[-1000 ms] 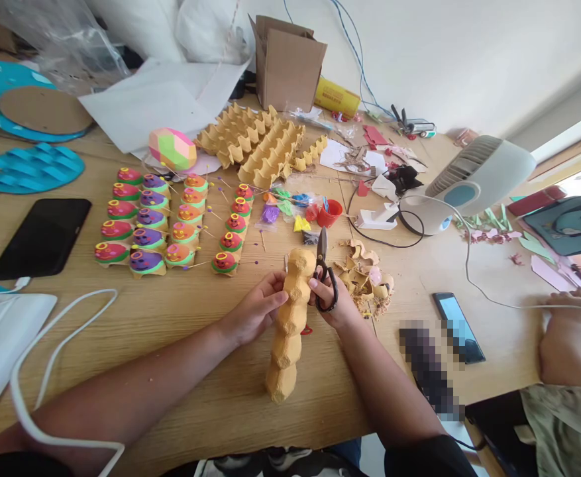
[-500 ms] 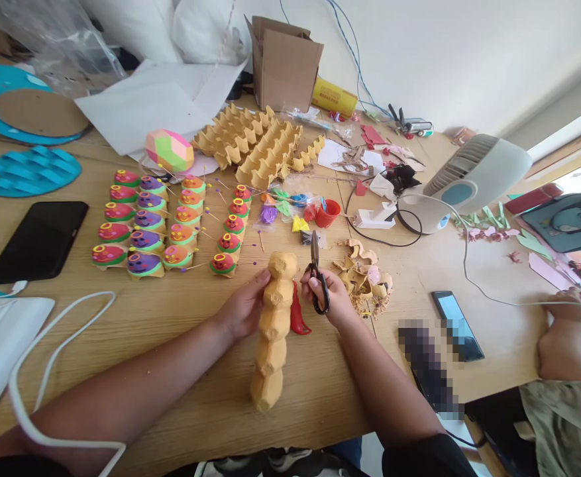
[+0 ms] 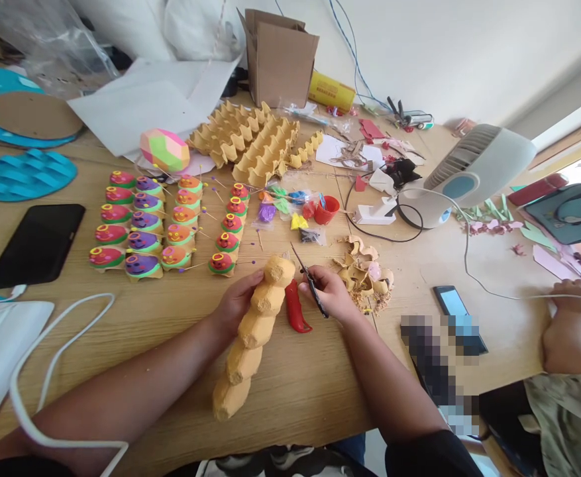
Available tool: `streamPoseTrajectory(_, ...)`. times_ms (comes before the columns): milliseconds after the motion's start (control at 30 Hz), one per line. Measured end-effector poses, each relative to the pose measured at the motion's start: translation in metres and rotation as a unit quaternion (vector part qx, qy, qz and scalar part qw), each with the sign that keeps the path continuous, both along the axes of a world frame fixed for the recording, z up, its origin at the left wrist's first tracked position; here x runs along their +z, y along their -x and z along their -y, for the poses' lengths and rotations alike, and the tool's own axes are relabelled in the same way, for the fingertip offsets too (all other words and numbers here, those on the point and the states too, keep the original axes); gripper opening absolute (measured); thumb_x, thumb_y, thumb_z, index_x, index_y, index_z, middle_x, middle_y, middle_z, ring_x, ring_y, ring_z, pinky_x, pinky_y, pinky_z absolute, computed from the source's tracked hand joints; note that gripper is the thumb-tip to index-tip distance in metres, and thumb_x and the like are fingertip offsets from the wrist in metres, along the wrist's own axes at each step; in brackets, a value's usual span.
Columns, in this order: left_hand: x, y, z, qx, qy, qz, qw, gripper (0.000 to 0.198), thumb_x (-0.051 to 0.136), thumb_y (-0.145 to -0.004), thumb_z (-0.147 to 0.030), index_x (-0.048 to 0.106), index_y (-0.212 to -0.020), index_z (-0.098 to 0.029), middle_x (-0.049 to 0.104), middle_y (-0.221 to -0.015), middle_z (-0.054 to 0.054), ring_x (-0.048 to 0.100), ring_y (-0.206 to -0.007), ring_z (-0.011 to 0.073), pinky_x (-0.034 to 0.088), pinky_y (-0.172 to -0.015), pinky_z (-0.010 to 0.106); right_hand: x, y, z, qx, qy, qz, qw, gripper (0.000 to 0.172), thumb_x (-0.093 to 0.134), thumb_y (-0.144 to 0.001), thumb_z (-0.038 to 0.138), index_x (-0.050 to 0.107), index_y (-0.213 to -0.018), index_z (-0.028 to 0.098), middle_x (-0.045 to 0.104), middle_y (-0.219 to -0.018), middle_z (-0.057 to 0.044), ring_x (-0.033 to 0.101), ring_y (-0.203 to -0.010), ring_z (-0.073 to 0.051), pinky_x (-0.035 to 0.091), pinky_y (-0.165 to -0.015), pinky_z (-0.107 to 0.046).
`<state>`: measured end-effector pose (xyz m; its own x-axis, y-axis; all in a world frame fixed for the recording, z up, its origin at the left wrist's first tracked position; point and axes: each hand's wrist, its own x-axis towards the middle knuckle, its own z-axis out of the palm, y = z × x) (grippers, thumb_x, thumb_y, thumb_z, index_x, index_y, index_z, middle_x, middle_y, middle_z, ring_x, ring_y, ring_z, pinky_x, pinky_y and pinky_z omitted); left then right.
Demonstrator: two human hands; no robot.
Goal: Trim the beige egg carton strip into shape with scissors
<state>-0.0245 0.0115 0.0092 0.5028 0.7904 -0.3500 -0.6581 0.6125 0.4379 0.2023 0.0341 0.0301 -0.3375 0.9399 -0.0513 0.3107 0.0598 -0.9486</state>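
A strip of yellow egg carton [image 3: 249, 336], cut to a single row of cups, slants above the table with its cup bottoms facing up. My left hand [image 3: 238, 299] grips it near its far end. Black-handled scissors [image 3: 312, 283] are in my right hand [image 3: 330, 291], their blades pointing away and to the left, just right of the strip and apart from it. Below them on the table lies a red curved object [image 3: 297, 309]; its kind I cannot make out. Carton scraps [image 3: 364, 275] are heaped to the right of my right hand.
Rows of painted egg-carton caterpillars [image 3: 144, 228] stand on the left, with larger carton pieces [image 3: 265, 142] behind. Coloured clay packets [image 3: 290, 209], a red cup [image 3: 326, 210] and a white fan [image 3: 474, 165] lie beyond. At right are a phone [image 3: 454, 305] and another person's arm [image 3: 573, 324].
The strip's near end has swung left, so it slants more. The scissors have turned, their blades now tipping left toward the strip's far end. More of the red object shows.
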Motion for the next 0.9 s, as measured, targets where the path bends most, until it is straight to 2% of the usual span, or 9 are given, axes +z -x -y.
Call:
streamPoseTrajectory(200,-0.010,0.008,-0.002,-0.068,-0.006,-0.001,0.998,0.019,0.073,-0.088,-0.041,0.071,-0.093,-0.022,0.072,-0.070,0.006,0.066,-0.056,0.0200,0.049,-0.053,0.029,0.003,-0.006,-0.001,0.048,-0.033,0.034,0.998,0.051,0.074,-0.079,0.068,0.052,-0.076,0.023,0.044,-0.070,0.005,0.040,-0.065,-0.013,0.032,-0.058,-0.026)
streamPoseTrajectory(333,-0.023,0.008,-0.002,-0.066,-0.012,-0.006,0.998,0.024,0.071,-0.087,-0.044,0.074,-0.099,-0.023,0.070,-0.068,0.006,0.065,-0.057,0.0228,0.051,-0.059,0.034,0.005,-0.009,-0.002,0.053,-0.103,0.087,0.989,0.056,0.072,-0.079,0.075,0.051,-0.078,0.023,0.047,-0.072,0.003,0.043,-0.067,-0.015,0.034,-0.062,-0.028)
streamPoseTrajectory(400,-0.025,0.007,-0.001,-0.065,-0.017,-0.015,0.998,0.024,0.070,-0.087,-0.044,0.075,-0.097,-0.023,0.070,-0.067,0.006,0.063,-0.055,0.0216,0.050,-0.057,0.033,0.005,-0.010,-0.002,0.055,-0.150,0.116,0.980,0.056,0.070,-0.081,0.076,0.053,-0.083,0.023,0.053,-0.077,0.001,0.048,-0.072,-0.017,0.037,-0.067,-0.030)
streamPoseTrajectory(533,-0.014,0.004,0.001,-0.054,-0.036,-0.032,0.997,0.025,0.070,-0.087,-0.043,0.076,-0.091,-0.018,0.067,-0.065,0.004,0.055,-0.049,0.0147,0.042,-0.050,0.026,0.002,-0.012,-0.003,0.066,-0.213,0.136,0.965,0.055,0.068,-0.083,0.075,0.054,-0.091,0.023,0.061,-0.090,-0.005,0.054,-0.082,-0.021,0.043,-0.075,-0.033)
streamPoseTrajectory(667,-0.003,0.003,0.003,-0.060,-0.053,-0.044,0.996,0.028,0.067,-0.088,-0.041,0.075,-0.090,-0.014,0.068,-0.067,0.004,0.056,-0.053,0.0147,0.042,-0.052,0.024,0.001,-0.013,-0.003,0.078,-0.239,0.133,0.959,0.050,0.068,-0.086,0.071,0.052,-0.092,0.023,0.061,-0.093,-0.006,0.055,-0.084,-0.023,0.044,-0.077,-0.035)
streamPoseTrajectory(900,-0.007,0.003,0.000,-0.076,-0.073,-0.032,0.994,0.029,0.071,-0.082,-0.041,0.074,-0.095,-0.016,0.065,-0.064,0.003,0.057,-0.053,0.0133,0.041,-0.052,0.022,-0.003,-0.011,-0.004,0.059,-0.257,0.114,0.958,0.039,0.074,-0.085,0.054,0.049,-0.085,0.024,0.059,-0.083,-0.003,0.053,-0.076,-0.021,0.041,-0.070,-0.033)
